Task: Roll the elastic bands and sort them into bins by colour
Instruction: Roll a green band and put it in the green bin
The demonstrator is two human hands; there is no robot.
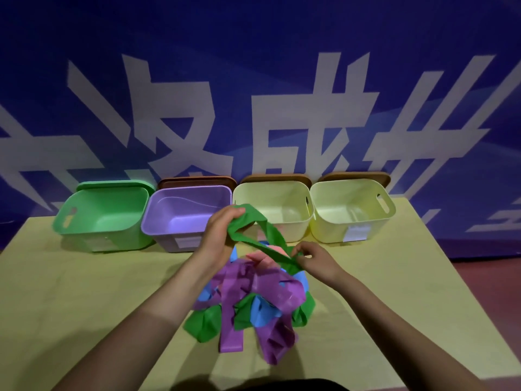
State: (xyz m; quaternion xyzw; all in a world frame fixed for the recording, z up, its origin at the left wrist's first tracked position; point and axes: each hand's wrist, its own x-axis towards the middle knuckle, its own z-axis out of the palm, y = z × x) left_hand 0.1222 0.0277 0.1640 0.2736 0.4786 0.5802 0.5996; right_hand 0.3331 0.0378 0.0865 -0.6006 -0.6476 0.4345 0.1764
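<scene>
above the middle of the tabletop (84,292), we see one green elastic band (255,235) held stretched between two hands, clear of the heap below. the left hand (218,232) grips the far, bunched end of the band, its fingers (235,213) curled round the material just in front of the purple bin (180,221). the right hand (313,256) pinches the near end, fingers closed on the strip, so that the band runs down from far left to near right. beneath it lies the pile of bands (251,300), a tangle of purple, green, blue and pink strips resting on the tabletop between the two forearms. along the far edge we find four open bins standing side by side: a green bin (104,218) at the left, the purple one next, then two pale yellow bins (282,210) (349,213) to the right. lids stand propped behind the bins. a blue backdrop (253,66) with large white characters rises behind the row.
</scene>
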